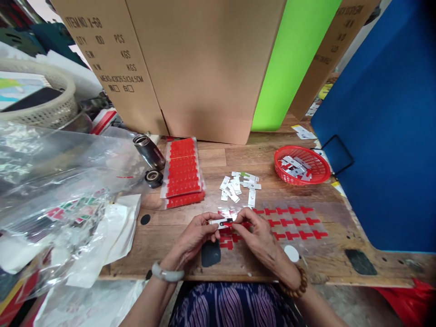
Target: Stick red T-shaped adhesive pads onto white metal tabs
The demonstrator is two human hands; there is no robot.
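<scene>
My left hand [197,234] pinches the left end of a small white card [215,222] with a black and red part on it. The fingers of my right hand [256,234] close on a red piece [235,224] at the card's right end. Under and beside both hands lies a clear sheet with rows of red T-shaped stickers [299,222]. Beyond them is a loose pile of white cards [234,187]. A stack of red sticker sheets [184,170] rests to the left of that pile.
A red basket [302,180] of cards stands at the right, near a blue panel [391,136]. An open metal flask [150,152] and its lid [153,178] stand left of the stack. Plastic bags [68,181] cover the left side. Cardboard [204,68] rises behind.
</scene>
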